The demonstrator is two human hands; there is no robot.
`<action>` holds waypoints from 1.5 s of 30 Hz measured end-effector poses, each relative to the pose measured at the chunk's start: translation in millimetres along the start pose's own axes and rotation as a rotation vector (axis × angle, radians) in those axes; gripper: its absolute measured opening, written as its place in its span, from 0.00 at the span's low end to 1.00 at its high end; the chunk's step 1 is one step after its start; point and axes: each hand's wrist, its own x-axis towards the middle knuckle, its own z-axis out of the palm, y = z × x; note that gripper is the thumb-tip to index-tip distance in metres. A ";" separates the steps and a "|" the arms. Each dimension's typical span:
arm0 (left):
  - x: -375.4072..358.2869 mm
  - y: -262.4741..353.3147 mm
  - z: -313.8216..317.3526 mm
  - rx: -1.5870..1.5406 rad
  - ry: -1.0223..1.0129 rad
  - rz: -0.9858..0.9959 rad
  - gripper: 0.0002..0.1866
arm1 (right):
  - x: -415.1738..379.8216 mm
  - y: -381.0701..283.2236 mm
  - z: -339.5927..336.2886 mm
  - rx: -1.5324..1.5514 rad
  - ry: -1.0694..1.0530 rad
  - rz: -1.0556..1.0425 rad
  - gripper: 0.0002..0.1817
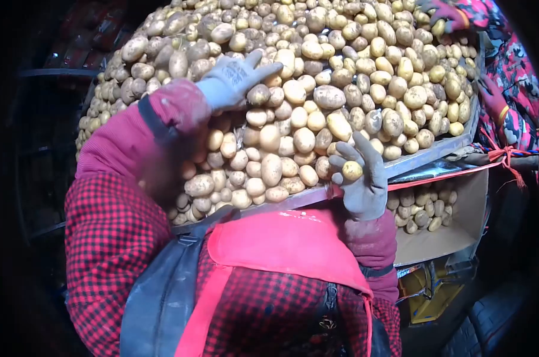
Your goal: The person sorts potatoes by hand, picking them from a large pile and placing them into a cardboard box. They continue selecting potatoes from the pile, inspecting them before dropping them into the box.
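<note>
A large heap of potatoes covers a table with a metal rim. My left hand, in a grey-blue glove, lies over the potatoes at the upper left with its fingers spread, and nothing is seen in its grip. Near the front rim, my right hand, in a grey glove, has its fingers curled around a small potato. The thumb and fingers point up toward the heap.
Below the rim on the right, a cardboard box holds several potatoes. Another person's gloved hands are at the heap's right edge. A red string is tied to a bar there. Something yellow stands lower right.
</note>
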 end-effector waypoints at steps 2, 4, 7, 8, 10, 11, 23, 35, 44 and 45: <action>5.0 -6.6 3.4 -0.015 0.041 0.028 0.44 | 4.9 -1.7 0.2 0.211 0.007 0.059 0.31; 12.3 -8.2 10.4 -0.139 0.045 -0.011 0.42 | 4.7 -1.9 3.2 0.254 0.013 0.058 0.32; 36.4 6.0 9.7 -0.098 0.061 -0.075 0.45 | 4.6 -3.7 13.6 -0.052 0.052 0.006 0.34; 50.0 11.2 7.7 -0.009 0.021 -0.122 0.46 | 3.7 -2.1 13.9 -0.086 0.052 -0.016 0.34; 74.5 10.7 14.3 -0.081 0.040 -0.124 0.51 | 0.4 -2.4 13.8 0.027 0.058 0.025 0.35; 85.8 1.2 15.9 -0.116 0.022 -0.044 0.52 | -4.1 1.0 11.1 -0.133 0.022 -0.043 0.33; 114.4 -36.4 37.5 -0.084 0.013 0.003 0.52 | -141.7 -76.4 -44.2 0.115 0.566 -0.432 0.31; 114.9 -24.4 22.7 -0.073 -0.073 -0.048 0.53 | -239.1 -54.8 -85.3 0.066 0.816 -0.600 0.31; 113.4 -24.7 23.4 -0.033 -0.061 -0.039 0.52 | -243.1 -49.9 -73.0 0.002 0.976 -0.534 0.29; 113.9 -27.9 25.8 -0.032 -0.062 -0.036 0.52 | -245.1 -49.4 -72.5 0.003 0.979 -0.534 0.29</action>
